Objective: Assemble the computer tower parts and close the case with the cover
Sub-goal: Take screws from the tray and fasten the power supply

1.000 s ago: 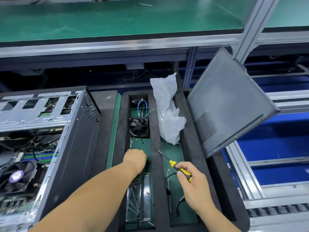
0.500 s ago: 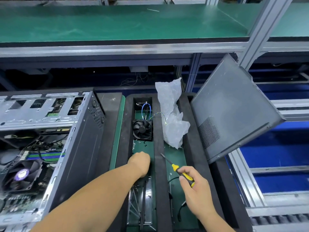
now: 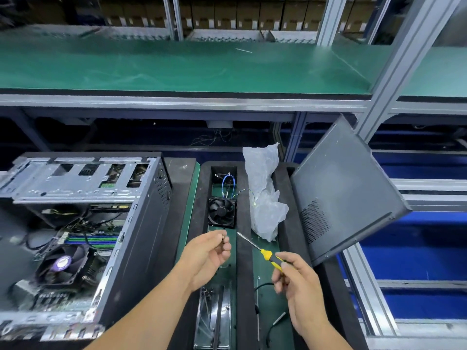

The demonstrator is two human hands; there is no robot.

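While the case stands open: side cover (image 3: 346, 190) leans unfitted.
Left hand (image 3: 206, 258): pinches something small, probably a screw; dropping it loses it in the foam tray (image 3: 243, 274).
Right hand (image 3: 297, 281): grips screwdriver (image 3: 267, 256); tip may slip.

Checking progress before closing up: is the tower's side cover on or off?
Off. The side cover leans tilted beside the foam tray; the computer tower lies open.

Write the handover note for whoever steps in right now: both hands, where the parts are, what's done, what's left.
Left hand: raised over the foam tray, pinching something small, likely a screw.
Right hand: grips the yellow screwdriver.
Computer case: open, left of the tray; CPU cooler inside.
Loose fan lies in the tray's left slot.
Side cover leans at the tray's right, not fitted.
Left: finish fitting parts, close the case.
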